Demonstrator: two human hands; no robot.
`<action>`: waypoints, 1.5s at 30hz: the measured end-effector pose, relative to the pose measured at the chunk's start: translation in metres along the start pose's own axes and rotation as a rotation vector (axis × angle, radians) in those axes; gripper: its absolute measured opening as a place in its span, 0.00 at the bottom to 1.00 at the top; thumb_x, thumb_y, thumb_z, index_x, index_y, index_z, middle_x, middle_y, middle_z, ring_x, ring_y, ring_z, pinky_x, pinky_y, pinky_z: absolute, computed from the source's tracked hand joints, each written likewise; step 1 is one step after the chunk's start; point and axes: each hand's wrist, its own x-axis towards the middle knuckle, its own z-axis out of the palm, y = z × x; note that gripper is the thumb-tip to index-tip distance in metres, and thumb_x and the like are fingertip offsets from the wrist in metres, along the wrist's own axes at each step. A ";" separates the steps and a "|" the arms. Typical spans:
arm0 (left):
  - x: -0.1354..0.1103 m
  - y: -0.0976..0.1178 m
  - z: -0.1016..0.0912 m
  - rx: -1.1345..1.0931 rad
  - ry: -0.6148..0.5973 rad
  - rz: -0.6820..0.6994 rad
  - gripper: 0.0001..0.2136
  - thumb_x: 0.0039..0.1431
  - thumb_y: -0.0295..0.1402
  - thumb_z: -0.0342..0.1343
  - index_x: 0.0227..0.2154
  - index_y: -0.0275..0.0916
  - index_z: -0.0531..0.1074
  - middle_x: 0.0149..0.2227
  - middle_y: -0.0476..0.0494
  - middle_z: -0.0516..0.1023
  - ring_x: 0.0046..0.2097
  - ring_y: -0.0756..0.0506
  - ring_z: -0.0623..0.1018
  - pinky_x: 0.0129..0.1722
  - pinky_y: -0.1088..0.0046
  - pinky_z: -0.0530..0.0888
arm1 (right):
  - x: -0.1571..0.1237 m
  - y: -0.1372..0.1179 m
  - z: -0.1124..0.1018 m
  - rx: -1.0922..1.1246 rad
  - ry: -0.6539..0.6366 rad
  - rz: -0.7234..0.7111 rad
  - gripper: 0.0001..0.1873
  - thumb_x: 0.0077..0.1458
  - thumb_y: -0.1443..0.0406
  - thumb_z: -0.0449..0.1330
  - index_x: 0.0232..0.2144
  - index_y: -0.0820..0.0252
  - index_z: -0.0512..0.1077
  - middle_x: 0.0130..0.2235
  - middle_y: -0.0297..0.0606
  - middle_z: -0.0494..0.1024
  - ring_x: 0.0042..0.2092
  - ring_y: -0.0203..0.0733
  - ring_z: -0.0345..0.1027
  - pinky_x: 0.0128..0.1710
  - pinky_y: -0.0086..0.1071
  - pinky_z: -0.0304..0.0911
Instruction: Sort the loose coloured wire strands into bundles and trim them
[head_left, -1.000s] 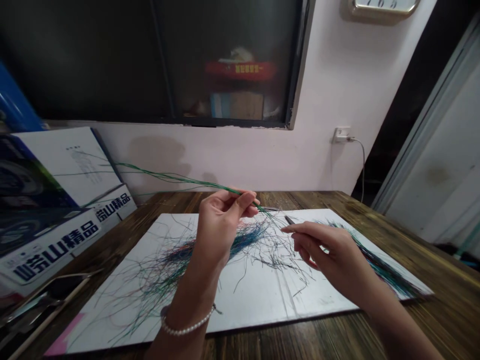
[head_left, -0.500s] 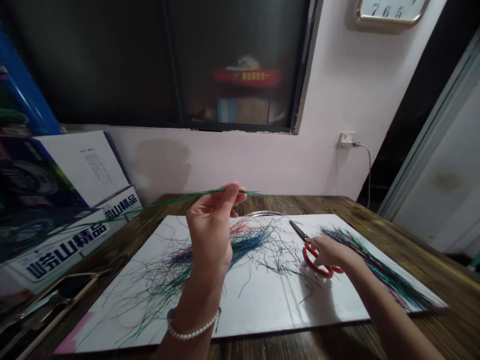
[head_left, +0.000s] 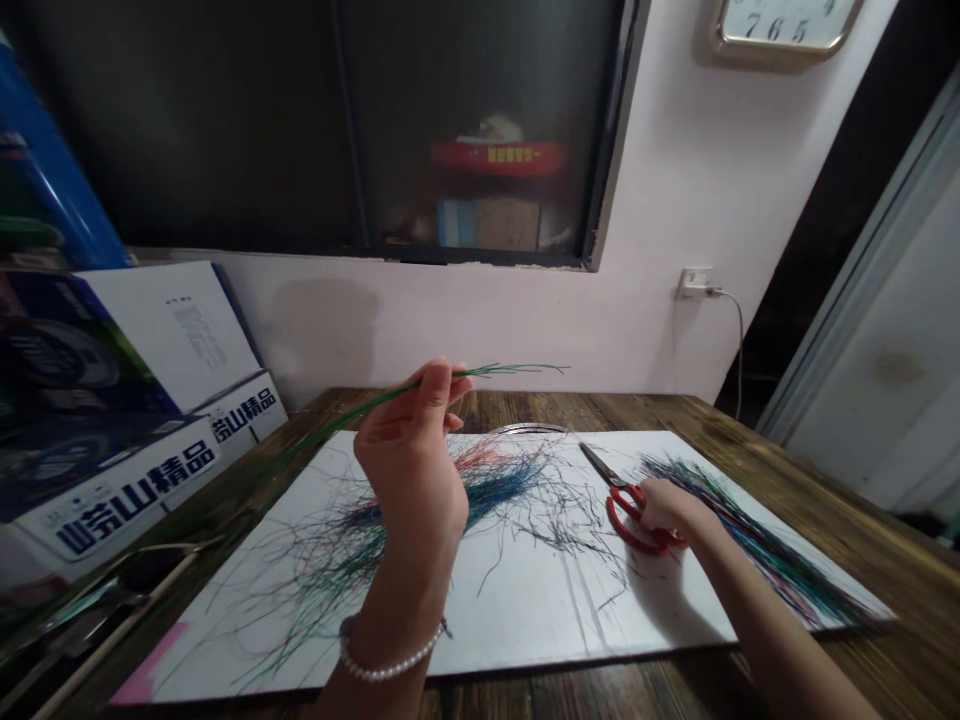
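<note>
Raised above the board, my left hand point(head_left: 420, 450) pinches a thin bundle of green wires point(head_left: 360, 409) between thumb and fingers. Their short ends stick out to the right and the long part trails down to the left. My right hand point(head_left: 667, 508) is closed on the red handles of a pair of scissors point(head_left: 626, 500), whose blades point away and to the left, low over the board. A loose heap of blue, green and red wires point(head_left: 495, 490) lies behind my left wrist. Short dark clippings point(head_left: 570, 520) are scattered between the heap and the scissors.
Beneath everything is a white board point(head_left: 517, 630) on a wooden table point(head_left: 750, 440). A neater wire bundle point(head_left: 772, 545) lies along its right side. Printed boxes point(head_left: 142, 480) stand at the left, with tools point(head_left: 97, 620) in front. A curved clear piece point(head_left: 532, 428) sits at the back edge.
My left hand has shifted slightly left and up with the green wires, and more of their right ends now shows. My right hand stays on the scissors, nearly still.
</note>
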 end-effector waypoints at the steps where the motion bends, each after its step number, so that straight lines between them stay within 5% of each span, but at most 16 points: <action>1: 0.000 0.000 0.000 -0.005 0.001 0.004 0.02 0.46 0.33 0.65 0.23 0.44 0.78 0.26 0.52 0.80 0.28 0.55 0.78 0.21 0.84 0.65 | 0.000 0.001 0.000 -0.001 0.000 0.000 0.16 0.59 0.62 0.57 0.48 0.62 0.67 0.49 0.43 0.71 0.45 0.44 0.69 0.43 0.42 0.67; 12: 0.001 -0.002 0.000 -0.040 0.002 0.028 0.02 0.46 0.32 0.65 0.23 0.43 0.78 0.25 0.51 0.80 0.26 0.56 0.75 0.20 0.84 0.62 | 0.003 0.001 0.008 0.017 0.025 -0.011 0.16 0.59 0.62 0.57 0.48 0.62 0.67 0.48 0.42 0.71 0.44 0.43 0.70 0.41 0.41 0.68; 19: 0.002 -0.002 0.000 -0.080 -0.057 0.053 0.03 0.48 0.29 0.63 0.22 0.40 0.78 0.25 0.49 0.79 0.18 0.59 0.58 0.15 0.81 0.54 | 0.004 0.003 0.003 0.000 0.198 0.027 0.16 0.59 0.62 0.56 0.49 0.61 0.66 0.50 0.43 0.70 0.47 0.45 0.68 0.44 0.44 0.67; 24: -0.001 -0.003 0.001 -0.083 -0.077 0.051 0.03 0.49 0.29 0.62 0.22 0.40 0.78 0.25 0.49 0.78 0.17 0.59 0.55 0.15 0.78 0.52 | 0.010 0.012 -0.005 0.072 0.201 0.001 0.15 0.59 0.62 0.56 0.47 0.63 0.68 0.48 0.42 0.71 0.44 0.43 0.69 0.42 0.42 0.68; 29: -0.002 -0.003 0.001 -0.088 -0.079 0.052 0.03 0.48 0.29 0.62 0.22 0.40 0.78 0.24 0.49 0.78 0.17 0.59 0.53 0.16 0.77 0.51 | 0.010 0.024 -0.014 0.251 0.205 -0.122 0.11 0.59 0.60 0.56 0.35 0.65 0.71 0.34 0.35 0.74 0.32 0.35 0.69 0.32 0.32 0.67; 34: -0.001 -0.005 0.000 -0.074 -0.043 0.029 0.03 0.47 0.29 0.63 0.21 0.40 0.78 0.25 0.49 0.78 0.18 0.59 0.56 0.17 0.78 0.54 | -0.001 0.025 -0.023 0.539 0.245 -0.282 0.16 0.51 0.64 0.58 0.15 0.62 0.63 0.14 0.27 0.61 0.17 0.29 0.54 0.17 0.26 0.49; 38: -0.002 -0.006 -0.001 -0.075 -0.034 -0.017 0.03 0.47 0.31 0.64 0.22 0.40 0.78 0.26 0.49 0.77 0.20 0.59 0.58 0.16 0.80 0.53 | -0.020 0.011 -0.029 0.788 0.310 -0.401 0.11 0.47 0.62 0.58 0.19 0.61 0.63 0.15 0.29 0.64 0.17 0.31 0.55 0.17 0.26 0.49; 45: -0.001 -0.003 0.000 -0.086 -0.017 -0.072 0.05 0.46 0.32 0.64 0.19 0.39 0.77 0.26 0.48 0.78 0.20 0.59 0.60 0.15 0.83 0.54 | -0.055 -0.043 -0.024 1.160 0.409 -0.637 0.21 0.51 0.50 0.54 0.19 0.55 0.54 0.14 0.26 0.58 0.16 0.33 0.56 0.18 0.29 0.56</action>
